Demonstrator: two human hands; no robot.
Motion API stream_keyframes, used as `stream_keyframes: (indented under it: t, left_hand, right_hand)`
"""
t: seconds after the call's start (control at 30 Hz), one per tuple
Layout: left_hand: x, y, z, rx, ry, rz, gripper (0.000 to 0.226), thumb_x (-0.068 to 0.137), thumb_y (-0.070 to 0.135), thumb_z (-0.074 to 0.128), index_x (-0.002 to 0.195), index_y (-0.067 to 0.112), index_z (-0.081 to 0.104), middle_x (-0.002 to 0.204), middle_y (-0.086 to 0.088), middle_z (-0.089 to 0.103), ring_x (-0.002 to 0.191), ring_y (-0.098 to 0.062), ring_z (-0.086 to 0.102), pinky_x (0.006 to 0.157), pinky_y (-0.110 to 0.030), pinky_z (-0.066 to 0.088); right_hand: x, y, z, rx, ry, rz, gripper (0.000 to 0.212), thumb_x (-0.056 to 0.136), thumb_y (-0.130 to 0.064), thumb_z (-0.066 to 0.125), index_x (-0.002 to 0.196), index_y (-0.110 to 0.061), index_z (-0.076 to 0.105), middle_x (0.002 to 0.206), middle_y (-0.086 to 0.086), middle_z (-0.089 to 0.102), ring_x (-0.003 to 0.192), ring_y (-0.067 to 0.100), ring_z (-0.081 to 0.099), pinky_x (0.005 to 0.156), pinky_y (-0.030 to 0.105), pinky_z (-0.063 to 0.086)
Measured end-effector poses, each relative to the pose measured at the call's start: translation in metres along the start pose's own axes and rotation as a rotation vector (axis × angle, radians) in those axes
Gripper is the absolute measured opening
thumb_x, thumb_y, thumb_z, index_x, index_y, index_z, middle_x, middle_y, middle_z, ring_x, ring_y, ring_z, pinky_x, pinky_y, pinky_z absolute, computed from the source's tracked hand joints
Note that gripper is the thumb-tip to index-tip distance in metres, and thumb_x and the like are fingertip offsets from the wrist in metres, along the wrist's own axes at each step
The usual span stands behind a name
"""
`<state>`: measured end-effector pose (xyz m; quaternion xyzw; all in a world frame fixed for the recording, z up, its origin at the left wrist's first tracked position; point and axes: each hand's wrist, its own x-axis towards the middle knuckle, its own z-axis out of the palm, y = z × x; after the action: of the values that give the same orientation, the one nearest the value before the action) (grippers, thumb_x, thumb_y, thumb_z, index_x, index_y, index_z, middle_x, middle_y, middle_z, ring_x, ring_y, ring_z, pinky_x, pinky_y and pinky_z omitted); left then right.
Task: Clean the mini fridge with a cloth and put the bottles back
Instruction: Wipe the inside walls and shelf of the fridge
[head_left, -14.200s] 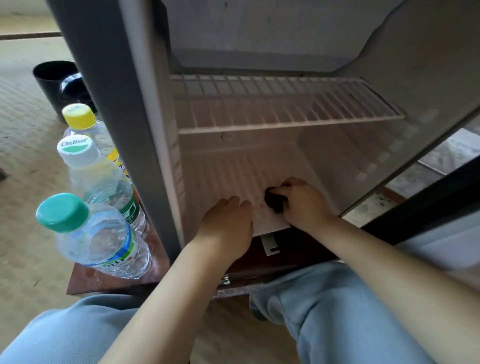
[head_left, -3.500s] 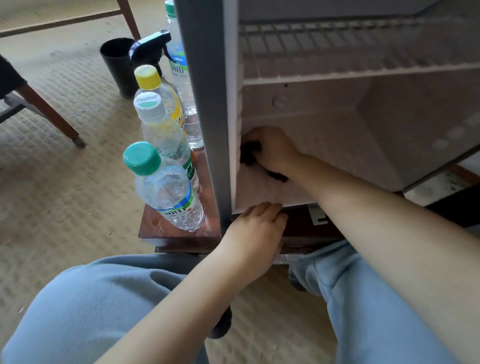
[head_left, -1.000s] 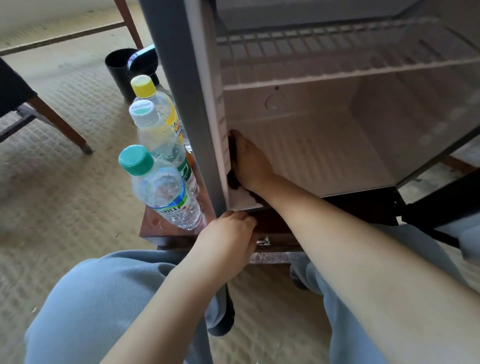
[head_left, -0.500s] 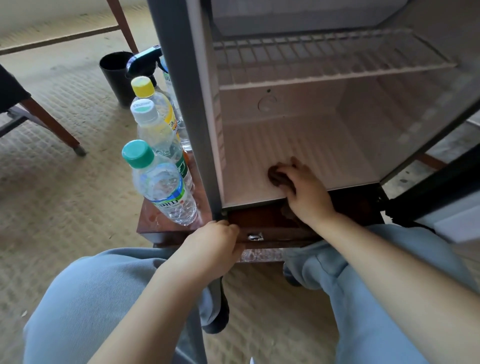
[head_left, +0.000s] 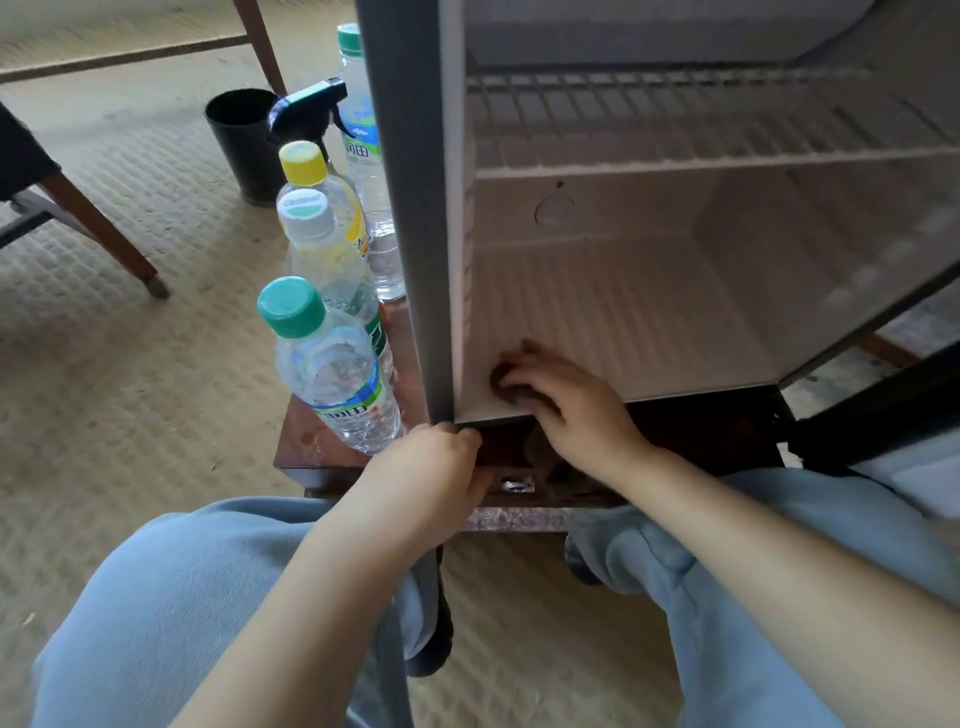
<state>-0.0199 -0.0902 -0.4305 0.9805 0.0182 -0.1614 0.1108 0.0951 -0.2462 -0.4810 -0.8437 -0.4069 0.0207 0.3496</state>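
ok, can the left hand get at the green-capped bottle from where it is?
Probably yes. The left hand rests on the wooden stand's front edge, and the green-capped bottle stands just beyond it, nearest in the row, with nothing between them.

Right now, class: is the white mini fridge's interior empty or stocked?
Empty: the white mini fridge has a bare wire shelf and floor; the plastic bottles stand outside.

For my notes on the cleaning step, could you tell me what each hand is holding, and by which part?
The right hand has a dark cloth bunched under its fingers on the fridge floor. The left hand holds nothing.
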Motion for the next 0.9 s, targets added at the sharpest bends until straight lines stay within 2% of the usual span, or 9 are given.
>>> stream_keyframes:
  t: [0.1,0.17,0.23,0.33,0.5,0.6,0.73,0.8,0.9]
  left_hand:
    - [0.006,0.008,-0.001,-0.066,0.065,0.049,0.041,0.096,0.037,0.046,0.131,0.015,0.050,0.126,-0.005,0.055,0.115,-0.026,0.051,0.092,-0.039,0.047]
    - [0.012,0.012,-0.001,-0.089,0.109,0.072,0.040,0.097,0.036,0.046,0.131,0.016,0.050,0.129,-0.003,0.053,0.117,-0.024,0.049,0.093,-0.038,0.047]
    - [0.015,0.015,0.000,-0.109,0.124,0.083,0.040,0.097,0.036,0.046,0.132,0.018,0.049,0.131,0.000,0.051,0.118,-0.022,0.048,0.093,-0.037,0.046]
    - [0.020,0.018,0.000,-0.107,0.124,0.099,0.039,0.097,0.035,0.046,0.133,0.018,0.049,0.133,0.001,0.050,0.119,-0.021,0.048,0.094,-0.035,0.045]
    - [0.029,0.025,-0.009,-0.111,0.138,0.129,0.037,0.097,0.034,0.045,0.130,0.019,0.051,0.128,-0.001,0.053,0.114,-0.021,0.051,0.091,-0.035,0.046]
    - [0.030,0.034,-0.015,-0.119,0.156,0.161,0.037,0.098,0.034,0.043,0.130,0.018,0.051,0.129,0.000,0.054,0.116,-0.020,0.049,0.090,-0.034,0.045]
    - [0.032,0.043,-0.016,-0.143,0.186,0.191,0.036,0.099,0.033,0.043,0.129,0.015,0.053,0.127,0.000,0.055,0.116,-0.018,0.049,0.090,-0.036,0.048]
    - [0.037,0.044,-0.016,-0.155,0.196,0.192,0.037,0.099,0.034,0.043,0.130,0.017,0.052,0.128,0.001,0.054,0.117,-0.018,0.049,0.090,-0.036,0.049]
    - [0.047,0.044,-0.017,-0.137,0.179,0.183,0.038,0.101,0.033,0.038,0.135,0.019,0.046,0.134,0.003,0.050,0.120,-0.016,0.045,0.093,-0.032,0.046]
  right_hand:
    - [0.048,0.015,-0.011,-0.110,0.223,0.058,0.025,0.087,-0.013,0.060,0.107,-0.018,0.073,0.132,0.007,0.059,0.130,0.031,0.043,0.109,0.026,0.028]
    - [0.089,0.032,-0.008,-0.232,0.283,0.089,0.026,0.084,-0.025,0.058,0.103,-0.022,0.075,0.128,0.009,0.060,0.119,0.034,0.048,0.104,0.032,0.036]
    - [0.120,0.046,0.005,-0.213,0.208,0.180,0.027,0.086,-0.017,0.060,0.108,-0.020,0.074,0.128,0.009,0.060,0.117,0.032,0.054,0.103,0.036,0.042]
    - [0.133,0.040,0.030,-0.110,0.112,0.256,0.035,0.092,-0.007,0.053,0.124,-0.012,0.064,0.143,0.010,0.049,0.131,0.026,0.045,0.112,0.028,0.031]
    - [0.068,0.012,0.024,0.041,-0.040,0.056,0.033,0.087,-0.007,0.056,0.119,-0.006,0.066,0.143,0.012,0.048,0.133,0.022,0.041,0.111,0.021,0.024]
    - [0.030,0.039,-0.006,-0.023,-0.077,0.008,0.037,0.091,-0.008,0.057,0.127,-0.014,0.063,0.147,0.007,0.042,0.136,0.013,0.035,0.114,0.016,0.019]
    - [0.014,0.105,-0.062,-0.182,0.200,0.314,0.044,0.094,-0.003,0.048,0.133,-0.023,0.056,0.150,0.005,0.040,0.138,0.022,0.036,0.117,0.030,0.024]
    - [0.010,0.128,-0.080,-0.260,0.288,0.467,0.045,0.096,-0.005,0.046,0.138,-0.021,0.052,0.153,0.007,0.035,0.139,0.025,0.034,0.116,0.029,0.024]
    - [0.018,0.135,-0.081,-0.310,0.357,0.535,0.045,0.095,-0.007,0.046,0.138,-0.017,0.051,0.154,0.009,0.032,0.141,0.027,0.030,0.116,0.035,0.025]
